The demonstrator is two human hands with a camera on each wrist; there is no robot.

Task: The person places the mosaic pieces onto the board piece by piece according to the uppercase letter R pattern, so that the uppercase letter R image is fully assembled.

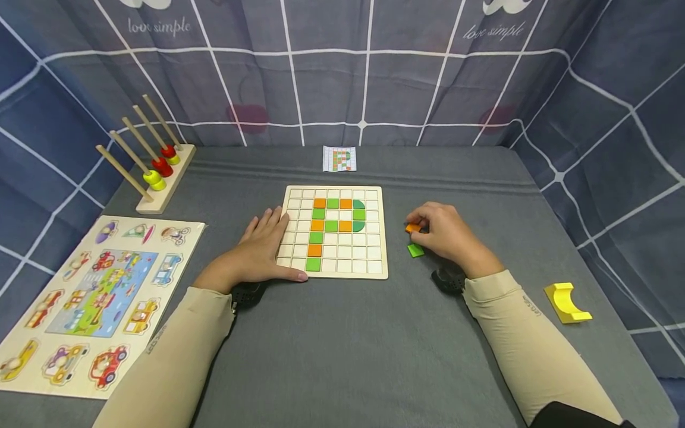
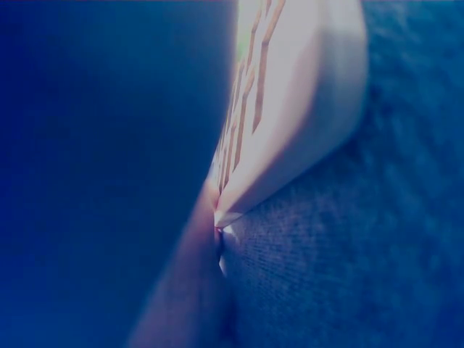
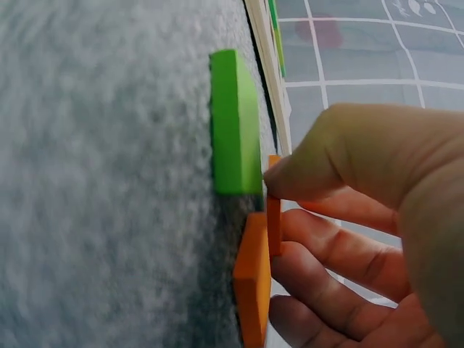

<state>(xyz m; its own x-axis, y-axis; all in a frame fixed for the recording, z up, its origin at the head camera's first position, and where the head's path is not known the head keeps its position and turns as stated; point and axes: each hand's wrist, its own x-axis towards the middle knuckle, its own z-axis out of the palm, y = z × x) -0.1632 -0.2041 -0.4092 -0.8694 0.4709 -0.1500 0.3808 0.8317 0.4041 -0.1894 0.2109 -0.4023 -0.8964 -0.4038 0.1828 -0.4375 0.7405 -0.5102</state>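
Observation:
A wooden grid board [image 1: 353,261] lies in the middle of the table, its orange, green and dark green tiles laid out like a letter P. My left hand [image 1: 262,249] rests at its left side, fingers spread and thumb along the front-left corner. In the left wrist view the board's pale edge [image 2: 290,138] shows close up, blurred. To the right of the board, my right hand [image 1: 444,235] pinches an orange tile [image 3: 274,226] between thumb and fingers. Just beside it on the cloth lie a green tile [image 3: 233,127] and a second orange tile [image 3: 250,283].
Behind the board lies a small pattern card [image 1: 339,159]. At left are a wooden peg stand [image 1: 171,181] with coloured beads and a vehicle picture puzzle [image 1: 176,235]. A curved yellow block [image 1: 564,303] sits right of my right forearm. Grid-patterned curtains [image 1: 332,89] enclose the table.

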